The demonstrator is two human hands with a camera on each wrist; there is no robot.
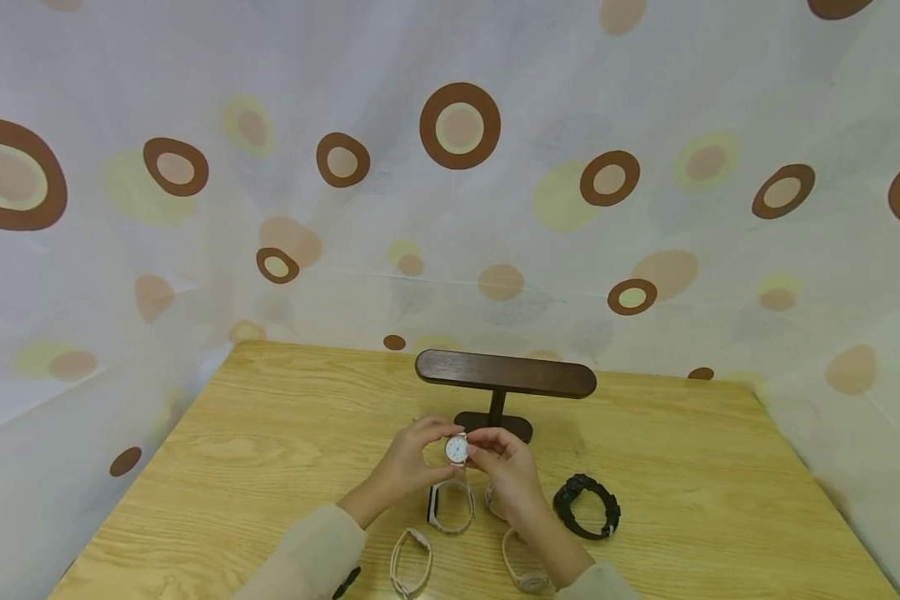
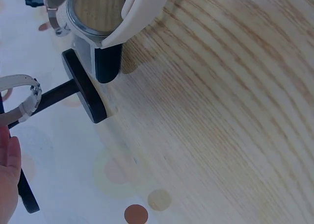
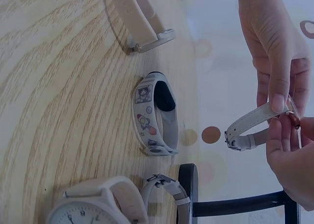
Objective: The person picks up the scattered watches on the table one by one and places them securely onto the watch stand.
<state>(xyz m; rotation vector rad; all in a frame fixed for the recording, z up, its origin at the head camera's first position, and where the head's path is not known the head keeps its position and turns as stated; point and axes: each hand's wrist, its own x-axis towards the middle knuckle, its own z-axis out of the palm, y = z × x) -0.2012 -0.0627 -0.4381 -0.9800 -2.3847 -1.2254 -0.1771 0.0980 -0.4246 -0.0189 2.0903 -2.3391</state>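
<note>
A wristwatch [image 1: 457, 449] with a round white dial is held up between both hands, in front of the wooden stand. My left hand [image 1: 412, 461] pinches it from the left, thumb below and fingers above. From the other side my right hand [image 1: 507, 468] grips it with thumb and fingers near the dial. In the right wrist view the pale strap [image 3: 251, 120] hangs in a loop with its buckle fastened, the left hand [image 3: 274, 52] above and the right hand [image 3: 294, 165] below. The left wrist view catches the strap [image 2: 27, 104] and part of the left hand [image 2: 9, 180].
Behind the hands stands a dark T-shaped wooden stand [image 1: 506, 374]. Nearer lie a cartoon-print fitness band [image 3: 144, 116], a beige-strap watch [image 1: 411, 563], a white-dial watch [image 3: 81, 214] and another pale-strap watch [image 3: 169, 189]. A chunky black watch [image 1: 587, 506] lies right. A patterned curtain [image 1: 390, 217] backs the table.
</note>
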